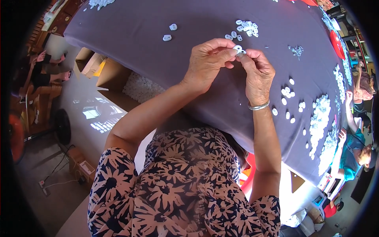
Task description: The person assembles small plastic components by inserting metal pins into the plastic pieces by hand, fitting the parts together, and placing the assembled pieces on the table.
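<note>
Above the dark cloth, my left hand [205,63] pinches a small rounded white plastic piece [237,48] with a hole in it. My right hand [258,73], a silver bracelet at its wrist, grips another small white plastic piece [242,52] against the first. Fingertips of both hands meet there and partly cover the pieces. Just beyond them lies a loose cluster of similar white pieces [248,27] with holes. Two more white pieces [167,38] rest farther left. A little heap of tiny metal parts [297,51], perhaps springs, is to the right of my right hand.
The dark tablecloth [138,35] covers a large table. Long piles of white parts [319,122] run along its right side, with scattered white ovals [288,93] nearer. Below the left edge stands an open cardboard box [114,79] of white parts. People [355,148] sit at the right.
</note>
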A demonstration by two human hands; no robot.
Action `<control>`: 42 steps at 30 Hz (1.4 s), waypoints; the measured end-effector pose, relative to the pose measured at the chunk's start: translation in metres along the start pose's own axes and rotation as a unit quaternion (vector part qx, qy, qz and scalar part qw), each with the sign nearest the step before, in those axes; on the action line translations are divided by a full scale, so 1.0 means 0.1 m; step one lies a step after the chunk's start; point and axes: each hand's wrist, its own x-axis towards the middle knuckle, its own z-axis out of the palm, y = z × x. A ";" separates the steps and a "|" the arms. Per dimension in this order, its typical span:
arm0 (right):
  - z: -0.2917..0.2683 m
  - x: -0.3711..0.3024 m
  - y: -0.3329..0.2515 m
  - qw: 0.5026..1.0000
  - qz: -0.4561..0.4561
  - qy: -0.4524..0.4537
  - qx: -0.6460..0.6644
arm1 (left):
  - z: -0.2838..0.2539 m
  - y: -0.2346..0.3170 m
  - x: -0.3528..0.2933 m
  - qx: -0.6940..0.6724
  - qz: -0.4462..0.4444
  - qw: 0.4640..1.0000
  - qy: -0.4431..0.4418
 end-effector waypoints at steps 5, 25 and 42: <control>0.01 -0.02 -0.02 1.000 0.010 -0.024 -0.003 | -0.05 0.05 0.03 0.071 0.055 0.995 -0.040; -0.13 0.04 0.03 0.985 -0.050 -0.120 -0.117 | -0.13 0.13 0.09 0.159 0.006 0.985 -0.072; -0.02 -0.04 -0.22 0.919 -0.201 -0.118 -0.317 | -0.25 0.24 0.10 0.133 -0.047 0.980 -0.143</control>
